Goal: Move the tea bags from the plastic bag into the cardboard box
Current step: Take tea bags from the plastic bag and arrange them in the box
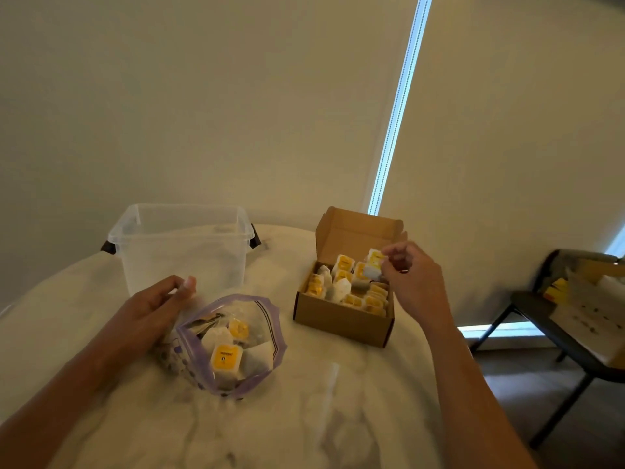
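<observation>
My right hand (414,279) pinches a tea bag (373,265) over the cardboard box (341,321), ready to slot it into the rows. My left hand (154,308) curls beside the plastic bag (269,311), probably keeping its mouth open; whether it grips, I cannot tell. More tea bags (225,358) remain inside.

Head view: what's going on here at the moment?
The right hand pinches a tea bag over the open cardboard box, which is already well filled. The left hand lies against the plastic bag, where several tea bags remain to be moved.
</observation>
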Available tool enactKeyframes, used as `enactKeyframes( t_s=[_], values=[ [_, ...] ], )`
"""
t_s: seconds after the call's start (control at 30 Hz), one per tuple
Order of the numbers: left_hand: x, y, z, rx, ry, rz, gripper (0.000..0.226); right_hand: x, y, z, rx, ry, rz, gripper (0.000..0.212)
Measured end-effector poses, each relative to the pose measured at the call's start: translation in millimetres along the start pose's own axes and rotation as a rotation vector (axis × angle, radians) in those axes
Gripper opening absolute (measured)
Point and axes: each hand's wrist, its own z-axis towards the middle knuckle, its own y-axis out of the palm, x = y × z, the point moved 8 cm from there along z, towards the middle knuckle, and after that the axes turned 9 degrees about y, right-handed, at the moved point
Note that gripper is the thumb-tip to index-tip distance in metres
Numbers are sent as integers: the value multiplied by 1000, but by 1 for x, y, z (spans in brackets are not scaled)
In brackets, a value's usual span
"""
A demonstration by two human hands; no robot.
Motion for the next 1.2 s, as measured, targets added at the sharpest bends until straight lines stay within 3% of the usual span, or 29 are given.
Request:
enactKeyframes(
  t_s=[0.13,0.27,0.5,0.7,0.77,0.83,0.9,0.97,1.07,1.2],
  values=[
    [1,0,0,-18,19,-6,65,-8,27,4,-145,17,-171,12],
    [2,0,0,-6,18,6,44,2,40,8,-259,50,-267,10],
    [2,2,0,-19,11,41,46,16,38,11,-123,6,-316,17],
    [0,0,0,-10,-7,3,75,-24,30,-9,-38,-130,-172,16],
    [0,0,1,-19,-20,8,77,-60,47,-37,-191,-231,-64,11],
    [-3,0,1,-21,-38,6,78,-94,76,-76,-480,-279,25,13],
    [-4,-2,0,-7,-38,2,79,-122,102,-118,-763,-326,35,17],
    [-3,-3,-1,5,-10,-24,83,-137,121,-151,-919,-433,-6,16],
    [1,-2,-2,4,21,-30,81,-137,142,-169,-839,-629,-251,30],
    [5,0,-3,-7,32,-30,79,-117,156,-161,-725,-519,-521,45]
  ],
)
